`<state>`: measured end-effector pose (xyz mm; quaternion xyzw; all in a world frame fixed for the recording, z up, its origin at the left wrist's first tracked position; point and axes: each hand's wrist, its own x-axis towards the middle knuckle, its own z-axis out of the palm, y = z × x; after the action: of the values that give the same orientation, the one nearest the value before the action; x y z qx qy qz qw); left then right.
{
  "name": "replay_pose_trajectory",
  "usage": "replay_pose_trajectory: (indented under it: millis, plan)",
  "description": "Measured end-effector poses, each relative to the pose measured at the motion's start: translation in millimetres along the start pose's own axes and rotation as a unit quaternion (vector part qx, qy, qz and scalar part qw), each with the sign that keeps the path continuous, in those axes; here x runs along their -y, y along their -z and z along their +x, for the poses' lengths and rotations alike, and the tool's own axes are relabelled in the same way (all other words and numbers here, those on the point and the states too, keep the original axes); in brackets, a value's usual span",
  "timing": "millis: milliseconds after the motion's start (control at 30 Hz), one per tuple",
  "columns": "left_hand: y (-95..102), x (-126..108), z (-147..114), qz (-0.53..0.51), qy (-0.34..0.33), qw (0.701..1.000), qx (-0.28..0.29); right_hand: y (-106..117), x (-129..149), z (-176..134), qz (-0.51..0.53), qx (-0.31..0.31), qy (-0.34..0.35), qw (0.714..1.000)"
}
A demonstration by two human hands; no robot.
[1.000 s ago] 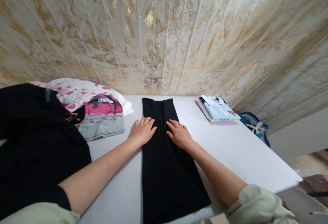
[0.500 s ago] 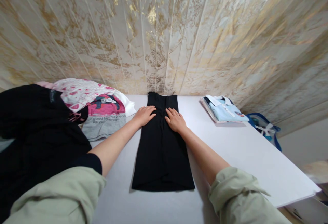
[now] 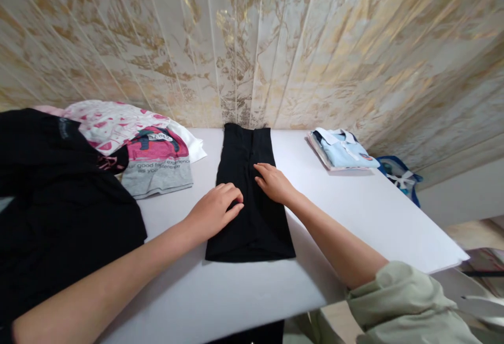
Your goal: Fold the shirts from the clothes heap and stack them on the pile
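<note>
A white table (image 3: pixel 374 218) is standing against a wall covering (image 3: pixel 252 44) patterned in cream and gold, its long pleats running down to the far edge, though whether it is curtain or wallpaper I cannot tell. On the middle of the table a folded black garment (image 3: pixel 254 233) is lying lengthwise, its wide end towards the person and its narrow end reaching the wall; its folds are blending into one darkness, so I cannot make out whether it is trousers. The right hand (image 3: pixel 273 182) is resting on it, fingers loosely extended, gripping nothing I can see. The left hand (image 3: pixel 216 208) is hovering at or touching its left side, half open with fingers bent and the thumb apart; whether it is pinching any cloth I cannot tell. To the left, a grey T-shirt (image 3: pixel 157 178) with a pink print is lying by a white garment with pink shapes (image 3: pixel 114 123), both partly covered by a big black cloth (image 3: pixel 74 228) that is running out of view. To the right, a light blue polo shirt (image 3: pixel 342 152) is topping a folded stack, and beyond the edge a blue-trimmed bag (image 3: pixel 416 178) is showing only partly. A pale green sleeve (image 3: pixel 401 302) is being cut off below.
</note>
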<state>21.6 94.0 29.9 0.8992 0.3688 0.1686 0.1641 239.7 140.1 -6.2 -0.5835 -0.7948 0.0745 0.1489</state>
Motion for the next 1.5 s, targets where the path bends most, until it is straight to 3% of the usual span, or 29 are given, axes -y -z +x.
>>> replay_pose_trajectory:
  millis: [133, 300, 500, 633, 733, 833, 933, 1000, 1067, 1133, 1233, 1500]
  plan:
    - [-17.0, -29, -28, -0.045, 0.005, 0.998, 0.038, -15, 9, -11, 0.019, 0.000, 0.018, 1.000]
    - [-46.3, -40, -34, 0.035, 0.040, 0.999, 0.010, -23, 9, -13, 0.018, -0.018, 0.017, 1.000]
    - [-49.3, -46, -27, 0.109, 0.055, 0.992, -0.009, -21, 9, -14, 0.021, -0.020, 0.015, 0.999]
    - [-51.4, -45, -26, 0.092, 0.057, 0.994, -0.011, -20, 10, -14, 0.021, -0.021, 0.015, 0.999]
    - [-46.8, -38, -25, 0.003, 0.066, 0.998, -0.025, -19, 10, -14, 0.020, -0.017, 0.015, 1.000]
    - [-27.1, -32, -23, -0.086, 0.100, 0.990, -0.056, -17, 9, -14, 0.021, -0.015, 0.018, 0.999]
    - [-1.7, -30, -21, -0.081, 0.115, 0.985, -0.102, -16, 7, -15, 0.024, -0.013, 0.028, 0.999]
    - [6.3, -34, -22, -0.039, 0.091, 0.989, -0.112, -16, 6, -15, 0.028, -0.010, 0.033, 0.999]
    - [1.9, -38, -26, 0.014, 0.048, 0.996, -0.068, -16, 5, -15, 0.031, -0.010, 0.033, 0.999]
    - [-11.6, -43, -30, 0.070, 0.019, 0.997, 0.011, -16, 5, -15, 0.033, -0.011, 0.032, 0.999]
    - [-29.7, -46, -34, 0.133, 0.020, 0.986, 0.095, -17, 4, -15, 0.037, -0.014, 0.034, 0.999]
    - [-12.0, -49, -31, 0.174, 0.033, 0.979, 0.100, -21, 0, -14, 0.036, -0.032, 0.046, 0.998]
